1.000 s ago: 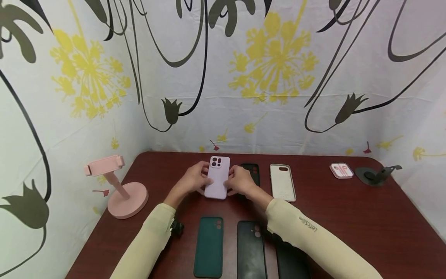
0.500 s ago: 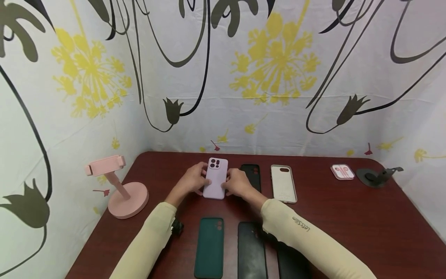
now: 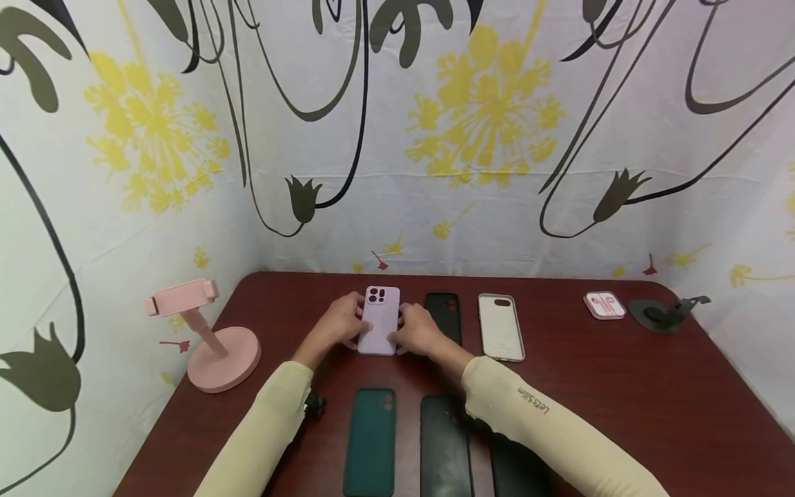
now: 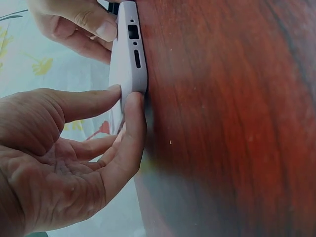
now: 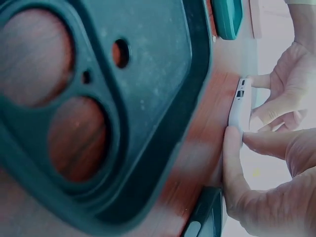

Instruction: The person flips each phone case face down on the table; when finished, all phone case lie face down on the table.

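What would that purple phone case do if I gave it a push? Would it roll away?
Probably no rolling: the purple phone case looks flat and boxy. It might slide, because the table looks smooth and shiny. It's likely fairly stiff, since its edges look straight between the left hand and right hand.

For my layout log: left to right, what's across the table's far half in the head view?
Pink stand, left hand, lilac case, right hand, black case, white case, small square pack, dark stand.
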Demonstrator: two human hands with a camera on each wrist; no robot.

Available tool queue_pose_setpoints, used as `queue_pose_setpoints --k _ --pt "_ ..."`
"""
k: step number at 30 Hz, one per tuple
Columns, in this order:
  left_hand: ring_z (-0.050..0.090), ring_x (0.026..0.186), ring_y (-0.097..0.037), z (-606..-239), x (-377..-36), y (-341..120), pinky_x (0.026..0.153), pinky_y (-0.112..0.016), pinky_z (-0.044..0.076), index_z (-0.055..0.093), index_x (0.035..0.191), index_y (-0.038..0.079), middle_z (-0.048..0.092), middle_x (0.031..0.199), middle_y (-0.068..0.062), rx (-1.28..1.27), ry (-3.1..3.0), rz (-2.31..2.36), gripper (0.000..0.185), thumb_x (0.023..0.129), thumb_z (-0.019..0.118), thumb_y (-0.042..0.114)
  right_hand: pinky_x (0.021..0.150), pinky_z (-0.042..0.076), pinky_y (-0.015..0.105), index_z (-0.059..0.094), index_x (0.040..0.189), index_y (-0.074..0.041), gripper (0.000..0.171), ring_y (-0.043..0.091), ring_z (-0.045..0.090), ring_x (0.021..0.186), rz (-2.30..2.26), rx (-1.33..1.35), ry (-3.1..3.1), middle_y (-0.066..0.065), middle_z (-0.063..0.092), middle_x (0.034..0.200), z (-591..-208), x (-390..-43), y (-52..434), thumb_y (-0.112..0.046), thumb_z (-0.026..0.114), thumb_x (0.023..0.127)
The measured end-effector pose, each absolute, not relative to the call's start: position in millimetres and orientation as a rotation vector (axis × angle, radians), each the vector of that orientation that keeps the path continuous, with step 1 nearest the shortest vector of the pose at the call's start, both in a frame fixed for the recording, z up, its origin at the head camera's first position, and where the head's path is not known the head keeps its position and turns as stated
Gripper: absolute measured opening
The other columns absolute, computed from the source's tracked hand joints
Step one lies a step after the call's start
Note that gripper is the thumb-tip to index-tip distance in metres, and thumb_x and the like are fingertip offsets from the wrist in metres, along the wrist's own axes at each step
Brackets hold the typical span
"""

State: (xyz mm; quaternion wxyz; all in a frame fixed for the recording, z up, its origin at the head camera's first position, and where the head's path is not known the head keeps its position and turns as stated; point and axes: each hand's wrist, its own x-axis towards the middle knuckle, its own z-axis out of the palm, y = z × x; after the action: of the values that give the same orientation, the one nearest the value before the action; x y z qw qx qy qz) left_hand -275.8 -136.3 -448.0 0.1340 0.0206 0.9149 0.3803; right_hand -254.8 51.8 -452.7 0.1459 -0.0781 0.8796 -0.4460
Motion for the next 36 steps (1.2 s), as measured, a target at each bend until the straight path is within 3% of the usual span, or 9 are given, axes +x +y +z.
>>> queue_pose_setpoints --k 5,9,17,23,27,32,36 --pt "0.07 0.09 -0.028 -450 -274 -137 0.053 -0.032 0.062 0.047 0.152 0.002 0.061 0.124 -0.02 0.051 2.661 1.099 0.062 0.097 0.076 0.006 0.063 0.065 0.029 0.054 0.14 0.01 0.055 0.021 0.073 0.075 -1.257 -0.239 2.525 0.024 0.055 0.125 -454 -255 52 -0.003 0.079 0.093" --pt "0.069 0.09 -0.027 -452 -273 -135 0.055 -0.033 0.062 0.043 0.155 0.002 0.062 0.125 -0.019 0.038 2.694 1.083 0.067 0.097 0.076 0.007 0.064 0.065 0.029 0.052 0.144 0.009 0.06 0.019 0.074 0.074 -1.238 -0.277 2.52 0.024 0.06 0.127 -455 -254 56 -0.005 0.079 0.093" --pt "0.065 0.112 -0.032 -450 -268 -123 0.094 -0.047 0.059 0.046 0.153 0.002 0.059 0.136 -0.02 0.085 2.976 0.725 0.071 0.093 0.082 0.019 0.073 0.065 0.034 0.045 0.156 0.0 0.071 0.017 0.074 0.084 -1.305 -0.311 2.435 0.02 0.06 0.143 -448 -242 81 -0.014 0.079 0.095" --pt "0.067 0.112 -0.031 -444 -268 -110 0.093 -0.05 0.06 0.044 0.156 0.009 0.06 0.139 -0.018 0.157 3.073 0.723 0.078 0.091 0.085 0.021 0.076 0.063 0.036 0.045 0.156 -0.003 0.065 0.025 0.074 0.087 -1.311 -0.348 2.477 0.022 0.058 0.147 -437 -236 107 -0.019 0.074 0.1" --pt "0.067 0.116 -0.028 -443 -270 -95 0.094 -0.048 0.059 0.039 0.161 0.014 0.063 0.137 -0.013 0.264 3.016 0.952 0.084 0.091 0.085 0.023 0.079 0.063 0.038 0.045 0.155 -0.002 0.062 0.029 0.073 0.105 -1.319 -0.317 2.531 0.024 0.057 0.148 -435 -237 126 -0.021 0.071 0.102" --pt "0.07 0.112 -0.026 -441 -270 -73 0.092 -0.046 0.061 0.037 0.162 0.013 0.063 0.136 -0.015 0.401 2.862 1.163 0.082 0.094 0.083 0.021 0.101 0.058 0.053 0.045 0.155 -0.002 0.063 0.04 0.06 0.133 -1.314 -0.234 2.613 0.025 0.054 0.152 -437 -240 148 -0.023 0.071 0.102" --pt "0.073 0.105 -0.02 -442 -266 -59 0.086 -0.039 0.062 0.033 0.164 0.015 0.063 0.137 -0.013 0.483 2.786 1.128 0.082 0.097 0.08 0.023 0.112 0.049 0.061 0.04 0.158 0.0 0.071 0.045 0.05 0.144 -1.308 -0.168 2.619 0.028 0.051 0.155 -440 -239 159 -0.024 0.073 0.1"
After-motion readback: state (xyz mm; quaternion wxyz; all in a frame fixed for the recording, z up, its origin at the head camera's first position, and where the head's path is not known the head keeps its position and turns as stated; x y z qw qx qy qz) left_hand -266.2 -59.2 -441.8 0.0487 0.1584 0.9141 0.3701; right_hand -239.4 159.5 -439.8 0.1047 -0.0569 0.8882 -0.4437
